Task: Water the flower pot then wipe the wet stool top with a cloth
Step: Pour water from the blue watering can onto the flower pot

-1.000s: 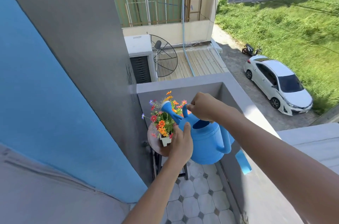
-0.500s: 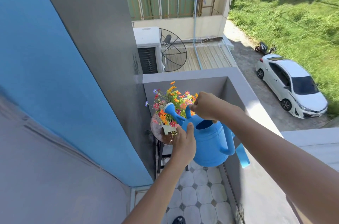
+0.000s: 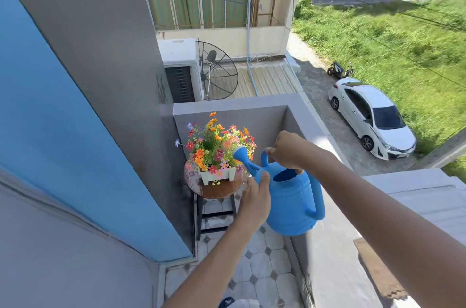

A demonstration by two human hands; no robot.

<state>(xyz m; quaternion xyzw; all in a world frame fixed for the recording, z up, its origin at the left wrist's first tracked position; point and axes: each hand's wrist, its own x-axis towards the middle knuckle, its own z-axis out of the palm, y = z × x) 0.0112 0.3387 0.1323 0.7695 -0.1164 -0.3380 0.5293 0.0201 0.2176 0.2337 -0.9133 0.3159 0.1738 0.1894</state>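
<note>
A white flower pot [image 3: 217, 174] full of orange, red and pink flowers stands on a round brown stool [image 3: 219, 189] in the balcony corner. The stool top looks wet and patchy. A blue watering can [image 3: 290, 204] hangs to the right of the pot, its spout rose [image 3: 239, 152] raised among the flowers. My right hand [image 3: 287, 150] grips the can's top handle. My left hand [image 3: 257, 196] presses against the can's left side near the spout base. No cloth is in view.
A grey parapet wall [image 3: 252, 116] closes the balcony behind and to the right of the stool. A blue and grey wall [image 3: 75, 131] stands on the left. White tiles [image 3: 257, 270] cover the narrow floor. A white car [image 3: 370, 116] is parked far below.
The view has shifted so the stool and pot show more fully. The can has swung right and its spout has lifted up from over the pot to the flowers' right side.
</note>
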